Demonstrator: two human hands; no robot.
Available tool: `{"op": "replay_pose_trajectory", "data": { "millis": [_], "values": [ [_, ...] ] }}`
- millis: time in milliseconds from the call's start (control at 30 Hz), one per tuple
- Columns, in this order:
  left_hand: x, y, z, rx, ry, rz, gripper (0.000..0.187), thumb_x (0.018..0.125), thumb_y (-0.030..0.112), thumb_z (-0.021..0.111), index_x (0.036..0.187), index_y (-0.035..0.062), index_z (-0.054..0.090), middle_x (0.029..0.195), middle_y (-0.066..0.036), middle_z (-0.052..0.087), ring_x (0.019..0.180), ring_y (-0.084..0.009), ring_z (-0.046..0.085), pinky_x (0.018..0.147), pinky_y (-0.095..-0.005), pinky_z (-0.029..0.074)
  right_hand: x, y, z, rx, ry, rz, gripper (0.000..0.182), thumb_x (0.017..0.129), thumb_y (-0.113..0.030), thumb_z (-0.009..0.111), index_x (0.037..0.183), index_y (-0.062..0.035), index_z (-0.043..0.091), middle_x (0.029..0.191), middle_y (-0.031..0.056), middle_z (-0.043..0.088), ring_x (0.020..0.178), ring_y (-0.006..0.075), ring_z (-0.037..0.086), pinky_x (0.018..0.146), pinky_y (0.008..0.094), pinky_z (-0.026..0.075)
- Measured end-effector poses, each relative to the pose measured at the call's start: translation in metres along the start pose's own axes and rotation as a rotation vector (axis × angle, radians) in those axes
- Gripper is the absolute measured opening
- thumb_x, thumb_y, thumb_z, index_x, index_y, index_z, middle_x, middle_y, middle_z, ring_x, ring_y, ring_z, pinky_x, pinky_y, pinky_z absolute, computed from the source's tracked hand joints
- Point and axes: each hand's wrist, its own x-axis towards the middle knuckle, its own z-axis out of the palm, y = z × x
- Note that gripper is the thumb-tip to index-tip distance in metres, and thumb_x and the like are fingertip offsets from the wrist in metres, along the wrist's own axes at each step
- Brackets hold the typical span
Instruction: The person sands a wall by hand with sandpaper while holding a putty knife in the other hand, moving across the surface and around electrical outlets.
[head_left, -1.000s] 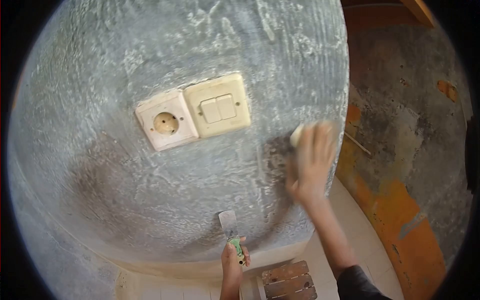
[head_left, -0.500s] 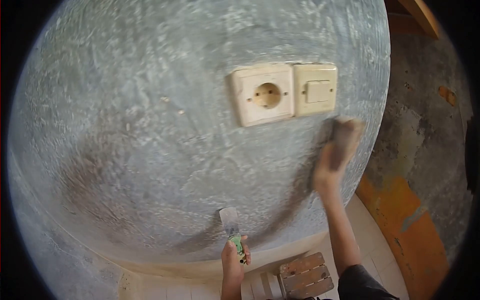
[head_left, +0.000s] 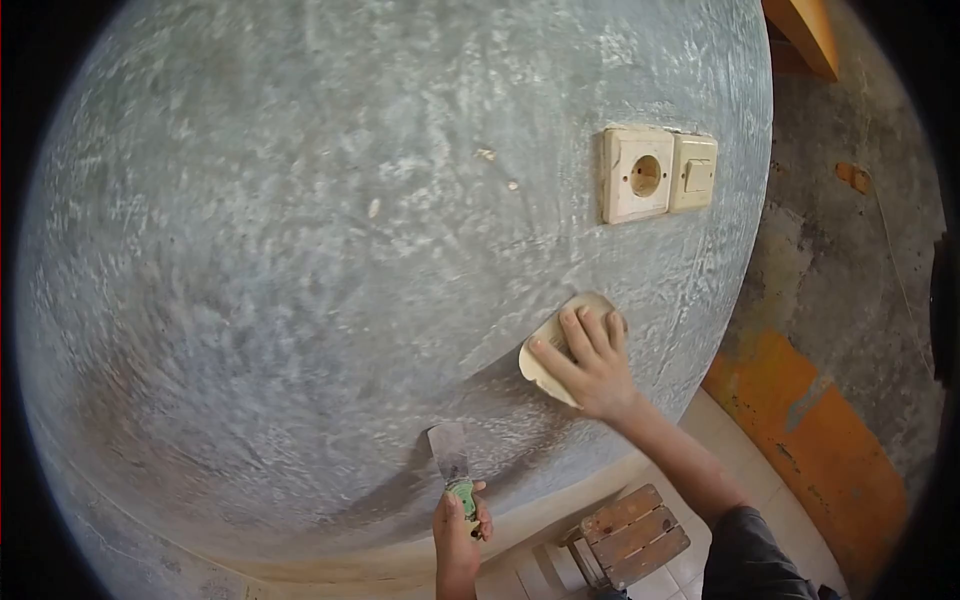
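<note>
My right hand [head_left: 595,365] presses a pale, curled sheet of sandpaper [head_left: 546,383] against the grey wall [head_left: 330,290], its fingers spread over the sheet. Lower down and further left, my left hand [head_left: 458,528] is wrapped around the green handle of a putty knife [head_left: 450,450]. The blade points up, in front of the wall. Above my right hand, a cream power socket [head_left: 622,190] and a light switch [head_left: 695,178] sit side by side on the wall.
A slatted wooden stool [head_left: 634,535] stands on the tiled floor [head_left: 700,455] below. To the right runs another worn grey wall with an orange painted section [head_left: 760,385]. An orange ledge [head_left: 808,35] juts out at the top right. Small pale chips [head_left: 485,154] mark the wall.
My right hand has swept down and left from beside the switch, with the sandpaper now flat against the wall. The view has turned left; the left hand still holds the putty knife.
</note>
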Motion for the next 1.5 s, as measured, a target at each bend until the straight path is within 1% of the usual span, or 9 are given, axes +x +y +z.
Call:
{"op": "replay_pose_trajectory", "data": {
  "millis": [300,433,567,700,1033,1133,1233,1433,1500],
  "values": [
    [-0.001,0.031,-0.021,0.087,-0.084,-0.012,0.049,0.098,0.047,0.04,0.11,0.0008,0.051,0.067,0.0,0.043,0.05,-0.0084,0.041,0.042,-0.0243,0.033,0.084,-0.009,-0.017,0.087,-0.251,-0.464,0.075,0.068,-0.024,0.071,0.137,-0.0146,0.044,0.142,0.0101,0.039,0.13,0.0249,0.038,0.098,0.0475,0.032],
    [-0.003,0.05,-0.016,0.123,-0.113,0.083,0.046,0.1,0.044,0.037,0.11,0.0011,0.05,0.067,0.001,0.042,0.048,-0.0074,0.04,0.039,-0.023,0.032,0.134,-0.005,-0.052,0.444,-0.003,0.116,0.068,0.078,-0.021,0.066,0.139,-0.01,0.039,0.141,0.0133,0.039,0.133,0.0272,0.034,0.105,0.0462,0.027],
    [-0.004,0.059,-0.015,0.151,-0.081,0.149,0.046,0.1,0.044,0.035,0.11,0.0005,0.05,0.066,0.001,0.042,0.044,-0.0083,0.04,0.038,-0.024,0.034,0.136,-0.033,-0.036,0.049,-0.091,-0.505,0.061,0.086,-0.02,0.057,0.142,-0.0125,0.035,0.147,0.0162,0.032,0.138,0.0259,0.027,0.111,0.0488,0.02],
    [-0.004,0.056,-0.015,0.136,-0.077,0.15,0.048,0.1,0.044,0.035,0.109,-0.0003,0.05,0.064,0.0,0.042,0.043,-0.0091,0.04,0.038,-0.0248,0.035,0.185,-0.015,-0.057,0.039,0.244,0.073,0.059,0.077,-0.009,0.06,0.133,-0.0058,0.041,0.144,0.0186,0.034,0.136,0.0333,0.029,0.106,0.052,0.024],
    [-0.004,0.042,-0.004,0.095,-0.013,0.157,0.045,0.101,0.042,0.033,0.109,0.0004,0.05,0.063,-0.001,0.043,0.041,-0.0107,0.039,0.038,-0.0261,0.033,0.213,-0.009,-0.063,-0.072,0.301,0.03,0.067,0.078,-0.009,0.062,0.138,-0.0071,0.032,0.142,0.0139,0.035,0.132,0.0255,0.031,0.102,0.0454,0.03],
    [-0.004,0.04,-0.001,0.081,0.013,0.139,0.046,0.101,0.042,0.034,0.109,0.0001,0.051,0.063,-0.001,0.043,0.041,-0.011,0.039,0.038,-0.0262,0.033,0.205,-0.05,-0.068,-0.114,-0.387,-0.077,0.066,0.079,-0.004,0.059,0.139,-0.0086,0.033,0.139,0.0142,0.037,0.128,0.0251,0.035,0.1,0.0415,0.032],
    [-0.004,0.036,-0.002,0.105,0.004,0.185,0.048,0.1,0.044,0.034,0.109,-0.0002,0.051,0.064,-0.002,0.044,0.041,-0.0114,0.041,0.038,-0.0262,0.034,0.175,-0.044,-0.058,0.018,-0.145,-0.57,0.07,0.079,-0.005,0.06,0.142,-0.0082,0.03,0.143,0.0139,0.034,0.132,0.0247,0.031,0.102,0.043,0.031],
    [-0.007,0.026,-0.006,0.055,0.013,0.154,0.044,0.102,0.039,0.032,0.115,0.0012,0.05,0.066,-0.002,0.047,0.043,-0.0113,0.046,0.04,-0.0242,0.036,0.186,-0.018,-0.049,0.024,0.227,0.03,0.067,0.086,-0.019,0.058,0.145,-0.0062,0.029,0.15,0.0142,0.03,0.14,0.0264,0.024,0.112,0.0459,0.019],
    [-0.008,0.029,-0.008,0.055,0.03,0.153,0.044,0.102,0.039,0.032,0.115,0.0009,0.05,0.066,-0.002,0.047,0.044,-0.0115,0.047,0.04,-0.0242,0.036,0.165,-0.043,-0.046,-0.099,-0.281,-0.291,0.063,0.088,-0.016,0.051,0.146,-0.0055,0.026,0.152,0.0133,0.024,0.141,0.0251,0.021,0.112,0.0485,0.02]
  ]
}}
